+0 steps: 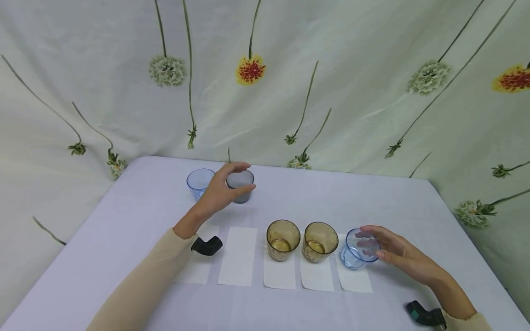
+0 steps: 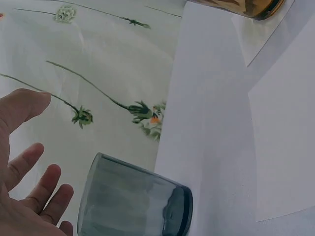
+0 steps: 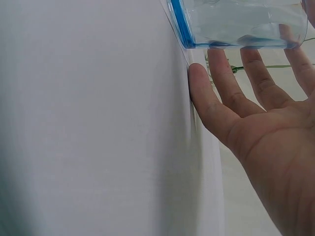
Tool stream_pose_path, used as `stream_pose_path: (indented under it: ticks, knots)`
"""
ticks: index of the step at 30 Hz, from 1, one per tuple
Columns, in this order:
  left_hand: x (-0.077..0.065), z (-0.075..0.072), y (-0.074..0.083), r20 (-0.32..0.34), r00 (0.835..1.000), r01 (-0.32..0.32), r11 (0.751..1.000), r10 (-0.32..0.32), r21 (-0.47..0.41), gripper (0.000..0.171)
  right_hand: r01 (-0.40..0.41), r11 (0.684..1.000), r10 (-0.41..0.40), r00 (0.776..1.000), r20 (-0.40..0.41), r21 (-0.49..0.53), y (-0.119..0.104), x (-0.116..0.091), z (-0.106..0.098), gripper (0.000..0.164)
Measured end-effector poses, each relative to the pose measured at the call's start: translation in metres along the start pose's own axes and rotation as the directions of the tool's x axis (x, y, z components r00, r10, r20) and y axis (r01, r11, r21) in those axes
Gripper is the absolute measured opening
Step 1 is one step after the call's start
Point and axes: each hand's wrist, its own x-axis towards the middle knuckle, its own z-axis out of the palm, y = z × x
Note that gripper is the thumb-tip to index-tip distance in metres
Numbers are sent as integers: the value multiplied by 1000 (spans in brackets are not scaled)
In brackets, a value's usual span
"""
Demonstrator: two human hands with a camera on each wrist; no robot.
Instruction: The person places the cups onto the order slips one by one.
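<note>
At the back of the table my left hand [image 1: 225, 186] reaches around a grey glass [image 1: 241, 193], thumb on its near side and fingers on the far side. The left wrist view shows these fingers spread, with a gap to the grey glass [image 2: 133, 196]. Beside that hand stands a clear blue glass [image 1: 200, 179], partly hidden by it. My right hand [image 1: 403, 255] holds another blue glass [image 1: 352, 257], upright on the rightmost paper strip [image 1: 358, 282]; its fingers show through the glass. Two amber glasses [image 1: 283, 241] stand upright left of it on paper strips.
Two more white paper strips [image 1: 238, 257] lie left of the amber glasses, the leftmost partly behind my left forearm. A pale cloth covers the table [image 1: 310, 193]. Behind it hangs a flower-printed curtain [image 1: 352, 92]. Dark wrist-worn devices [image 1: 209, 246] sit near both cuffs.
</note>
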Motion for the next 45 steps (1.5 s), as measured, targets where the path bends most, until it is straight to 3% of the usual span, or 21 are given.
stream_pose_path:
  ticks: [7,19,30,45]
  knots:
    - [6,2,-1,-7,999,43,999,-43,15,57,-19,1000,19,1000,-11,-12,-1,-1,0,51]
    - [19,1,-8,-3,1000,2,1000,-2,17,46,-16,999,15,1000,-21,-33,-1,-1,0,51]
    - [19,2,-16,-23,998,56,998,-56,34,45,-30,999,29,999,-20,-34,-1,1,1,51]
    - [21,4,-24,-27,999,40,998,-38,45,52,7,1000,-7,1000,0,4,0,1,1,51]
